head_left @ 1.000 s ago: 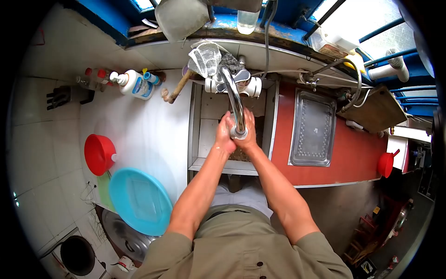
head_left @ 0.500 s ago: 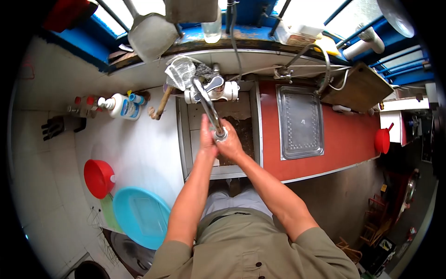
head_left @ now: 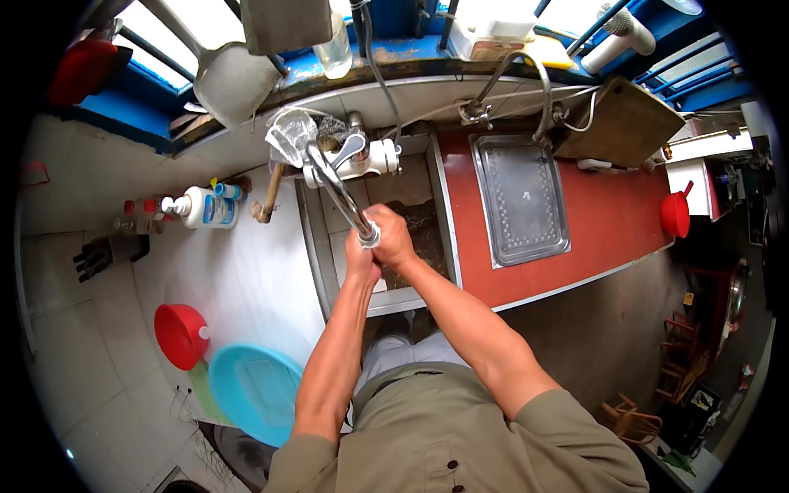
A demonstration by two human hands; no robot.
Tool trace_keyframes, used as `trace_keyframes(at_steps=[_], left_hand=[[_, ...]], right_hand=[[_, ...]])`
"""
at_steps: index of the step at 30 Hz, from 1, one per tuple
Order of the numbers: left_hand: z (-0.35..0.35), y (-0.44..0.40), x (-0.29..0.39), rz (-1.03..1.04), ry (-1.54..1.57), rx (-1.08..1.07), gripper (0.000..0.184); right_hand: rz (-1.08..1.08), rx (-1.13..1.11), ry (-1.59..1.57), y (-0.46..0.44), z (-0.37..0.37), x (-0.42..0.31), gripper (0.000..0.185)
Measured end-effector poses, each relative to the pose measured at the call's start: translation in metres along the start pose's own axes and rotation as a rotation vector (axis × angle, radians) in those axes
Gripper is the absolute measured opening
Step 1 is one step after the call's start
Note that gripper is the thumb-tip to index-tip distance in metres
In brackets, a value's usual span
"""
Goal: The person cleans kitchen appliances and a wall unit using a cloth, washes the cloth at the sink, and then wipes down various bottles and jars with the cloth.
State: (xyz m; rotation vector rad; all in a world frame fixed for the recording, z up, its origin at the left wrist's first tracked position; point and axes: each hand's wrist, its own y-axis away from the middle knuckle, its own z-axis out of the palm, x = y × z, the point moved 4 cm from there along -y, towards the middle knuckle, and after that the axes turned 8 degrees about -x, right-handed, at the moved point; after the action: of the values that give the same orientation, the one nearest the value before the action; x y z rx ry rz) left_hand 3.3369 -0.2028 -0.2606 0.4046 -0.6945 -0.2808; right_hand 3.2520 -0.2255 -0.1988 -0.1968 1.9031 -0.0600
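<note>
Under the chrome faucet (head_left: 343, 200), my two hands are pressed together over the sink (head_left: 316, 246). My right hand (head_left: 391, 238) is curled over my left, with its knuckles up. My left hand (head_left: 358, 261) lies against it, its fingers hidden behind the spout and the right hand. The spout's tip sits just above where they meet. No separate object shows between the palms, though their inner sides cannot be seen. A lever and a white fitting (head_left: 380, 158) are at the faucet's base.
Left on the counter stand a white pump bottle (head_left: 210, 207), a red basin (head_left: 181, 335) and a blue basin (head_left: 255, 390). A metal tray (head_left: 521, 201) lies on the red counter (head_left: 460, 246) at right, near a cutting board (head_left: 618, 125). A large spatula (head_left: 234, 82) hangs above.
My right hand has gone from lying alongside the left with fingers extended to curling over it. Both hands stay under the spout. The whole view has shifted and turned slightly.
</note>
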Motion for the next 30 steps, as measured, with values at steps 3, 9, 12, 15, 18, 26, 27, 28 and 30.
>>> trace_keyframes(at_steps=[3, 9, 12, 15, 18, 26, 27, 28, 30], left_hand=[[0.002, 0.001, 0.001, 0.072, -0.142, 0.039, 0.019], [0.005, 0.010, -0.001, -0.195, -0.441, 0.099, 0.039], [0.004, 0.003, -0.002, 0.208, -0.517, 0.013, 0.034], [0.031, 0.016, 0.019, -0.062, -0.005, -0.053, 0.042], [0.025, 0.009, 0.027, -0.119, 0.155, -0.103, 0.051], [0.018, 0.007, 0.013, -0.321, 0.310, -0.260, 0.062], [0.022, 0.010, 0.010, -0.328, 0.324, -0.145, 0.058], [0.008, 0.005, 0.001, -0.264, 0.327, -0.217, 0.057], [0.013, 0.011, 0.000, -0.168, 0.347, -0.175, 0.045]], right_hand=[[0.144, 0.040, 0.004, -0.012, -0.003, 0.002, 0.038], [0.361, 0.018, -0.192, -0.016, -0.001, 0.027, 0.046], [0.390, 0.013, -0.097, -0.022, -0.002, 0.034, 0.044], [0.533, -0.211, -0.402, -0.018, -0.003, 0.040, 0.060], [0.324, -0.242, -0.198, 0.001, 0.003, 0.022, 0.056], [0.034, -0.150, -0.010, 0.041, 0.019, -0.008, 0.035], [0.036, -0.148, -0.012, 0.033, 0.014, -0.010, 0.035], [0.022, -0.121, 0.134, 0.025, 0.008, -0.013, 0.038], [0.004, -0.072, 0.337, 0.014, 0.005, -0.011, 0.028]])
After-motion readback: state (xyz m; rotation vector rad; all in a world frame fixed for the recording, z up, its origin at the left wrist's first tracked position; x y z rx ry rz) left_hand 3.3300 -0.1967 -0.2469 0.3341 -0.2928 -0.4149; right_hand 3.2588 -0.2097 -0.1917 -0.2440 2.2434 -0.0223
